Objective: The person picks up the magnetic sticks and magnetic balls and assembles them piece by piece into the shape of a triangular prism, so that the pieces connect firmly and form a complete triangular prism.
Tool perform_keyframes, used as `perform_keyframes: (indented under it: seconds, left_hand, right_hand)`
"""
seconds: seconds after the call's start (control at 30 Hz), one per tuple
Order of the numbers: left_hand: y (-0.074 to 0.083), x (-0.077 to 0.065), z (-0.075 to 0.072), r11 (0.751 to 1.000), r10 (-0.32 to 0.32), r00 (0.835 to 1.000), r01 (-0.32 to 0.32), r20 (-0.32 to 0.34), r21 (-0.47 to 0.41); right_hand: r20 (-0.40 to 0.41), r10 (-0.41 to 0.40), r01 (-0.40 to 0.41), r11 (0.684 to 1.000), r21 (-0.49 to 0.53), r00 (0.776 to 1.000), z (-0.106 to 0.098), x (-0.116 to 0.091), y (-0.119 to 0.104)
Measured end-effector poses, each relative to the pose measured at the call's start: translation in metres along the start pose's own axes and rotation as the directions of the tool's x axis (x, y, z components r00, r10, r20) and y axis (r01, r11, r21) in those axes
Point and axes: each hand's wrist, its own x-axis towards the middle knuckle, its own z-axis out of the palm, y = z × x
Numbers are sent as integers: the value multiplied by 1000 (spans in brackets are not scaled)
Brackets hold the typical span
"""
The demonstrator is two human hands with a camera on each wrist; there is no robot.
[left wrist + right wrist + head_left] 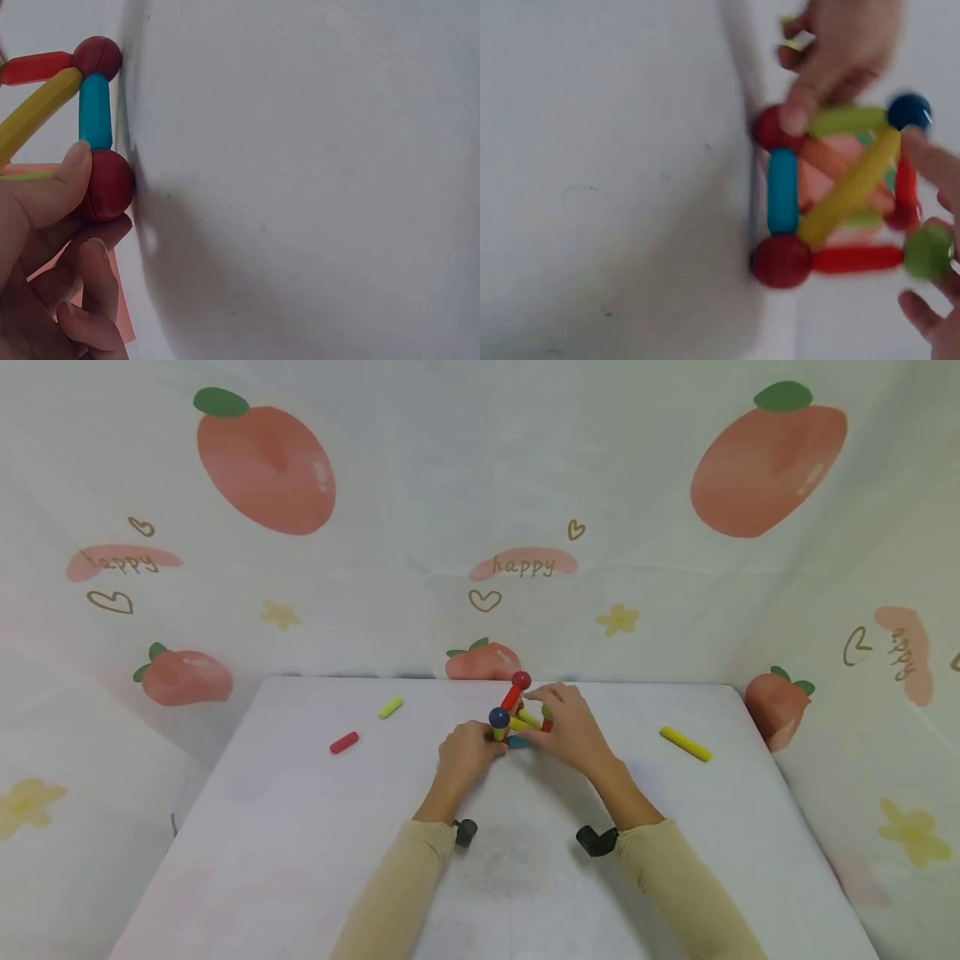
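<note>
A box-like frame of magnetic sticks and balls stands on the table. It has a blue ball (499,718), a green ball (928,251), red balls (782,261), a blue stick (783,190) and a slanting yellow stick (851,184). My left hand (468,756) pinches the red ball (111,186) at the frame's lower left corner between thumb and fingers. On the other side, my right hand (572,725) spreads around the upper right part, its thumb near the blue ball and the slanting stick's upper end. Blur hides whether those fingers touch the frame.
Left of the frame lie a short red stick (344,742) and a yellow-green stick (391,707). A longer yellow stick (686,743) lies off to the right. Behind the white table (300,843) hangs a fruit-printed cloth (420,460).
</note>
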Motion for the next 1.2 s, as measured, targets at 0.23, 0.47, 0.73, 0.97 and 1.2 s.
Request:
perform_keyframes:
  seconds: [0.23,0.47,0.73,0.97,1.2]
  left_hand:
    - [0,1,3,999,-14,1000,14,11,-37]
    - [-2,3,3,1000,-13,999,13,30,-17]
    - [-20,1,-16,1000,24,1000,-24,15,-15]
    - [-85,-2,-85,1000,-22,991,23,-135,0]
    - [-156,-23,-126,975,-216,949,223,-230,7]
  right_hand:
    - [167,317,-355,877,323,934,12,-22,28]
    - [148,323,-354,875,329,935,29,-29,33]
    - [136,343,-369,874,317,929,33,-28,34]
    - [197,376,-422,847,323,905,28,-24,36]
    - [213,375,-427,844,323,902,28,-24,36]
